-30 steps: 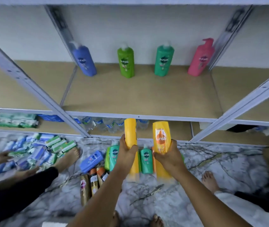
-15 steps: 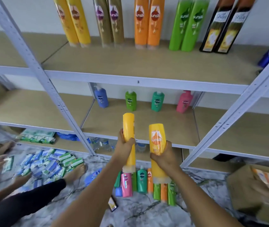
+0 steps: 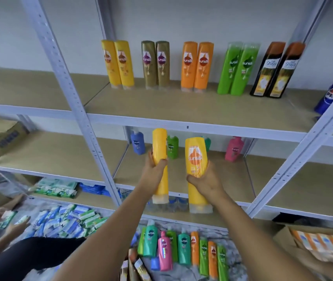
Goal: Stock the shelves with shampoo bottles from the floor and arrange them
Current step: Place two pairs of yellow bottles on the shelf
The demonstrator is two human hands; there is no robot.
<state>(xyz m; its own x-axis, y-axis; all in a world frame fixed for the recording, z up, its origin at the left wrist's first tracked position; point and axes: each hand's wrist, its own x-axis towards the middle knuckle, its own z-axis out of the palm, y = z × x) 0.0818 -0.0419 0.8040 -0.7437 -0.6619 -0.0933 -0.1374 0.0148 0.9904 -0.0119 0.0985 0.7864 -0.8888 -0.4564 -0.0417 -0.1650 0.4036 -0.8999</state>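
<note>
Shelving (image 3: pixel 202 122) in white steel with tan boards, filling everything above and beyond the two grips. Upper board well above both grips, carrying upright pairs at the back: yellow pair (image 3: pixel 118 63), olive pair (image 3: pixel 155 64), orange pair (image 3: pixel 197 65), green pair (image 3: pixel 238 68), dark pair (image 3: pixel 276 68). Middle board just beyond the grips, with pump bottles (image 3: pixel 137 143) in blue, green, teal and pink along the rear. Floor stock (image 3: pixel 182 248) of mixed shampoo bottles directly below the forearms. Another person's hands (image 3: pixel 9 220) far off to the left of the grips, sorting small packets. Left hand (image 3: pixel 153 173) wrapped round the middle of a yellow bottle (image 3: pixel 160 165), edge-on, cap downward. Right hand (image 3: pixel 206 182) wrapped round a second yellow bottle (image 3: pixel 196 159), label facing the camera, cap downward too. Both held between middle and upper boards, close side by side but apart, not yet set down. Likely bound for the yellow pair, up and left of the left grip. Risks, as a judgement: clipping the steel lip of the upper board on the way up, since both grips sit under it; toppling the standing yellow pair if pushed in too fast, tall narrow bottles resting on small caps; slipping through the palm, grip being mid-body on smooth plastic; mismatched facings, given one label outward and one sideways.
</note>
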